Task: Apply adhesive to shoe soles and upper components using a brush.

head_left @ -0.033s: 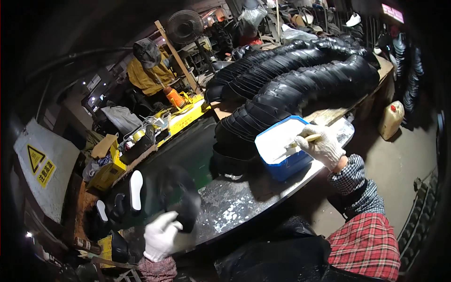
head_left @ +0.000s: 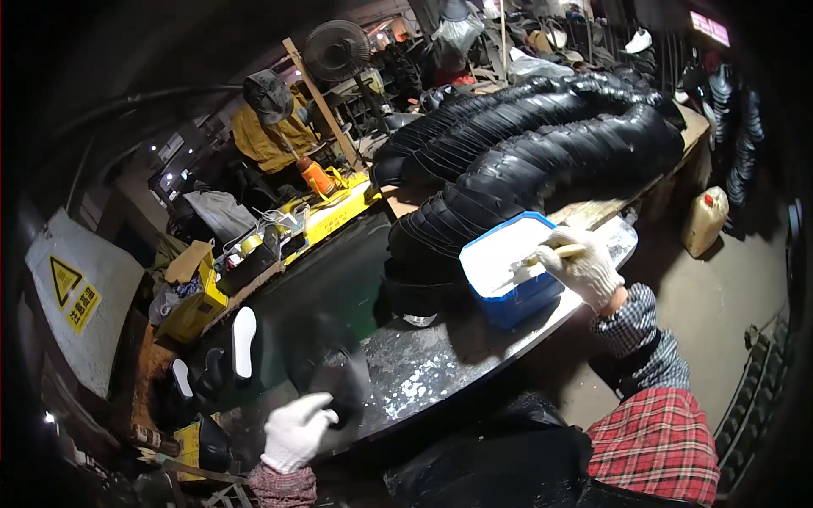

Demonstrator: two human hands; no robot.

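Note:
My right hand [head_left: 584, 269], in a white knitted glove, is closed round the pale handle of a brush [head_left: 566, 251]. The brush tip reaches over an open blue tub [head_left: 508, 311] with white stuff inside. At the near left, my white-gloved left hand [head_left: 296, 432] has its thumb and fingers bent at the edge of a thin black piece [head_left: 343, 385]. That piece is smeared by motion, so its shape and the exact grip are hard to make out. White smears mark the dark worktable [head_left: 423, 372] between my hands.
Long rows of nested black pieces [head_left: 525, 169] lie behind the tub. White-soled shoe parts [head_left: 244, 343] sit at the left. Beyond are a yellow box [head_left: 195, 309], an orange jack [head_left: 317, 176] and a fan [head_left: 336, 49]. A pale jerrycan [head_left: 705, 222] stands on the floor at right.
My left hand has shifted slightly right and up. The blurred black piece beside it has changed shape and sits a little lower. My right hand and the brush stay over the tub.

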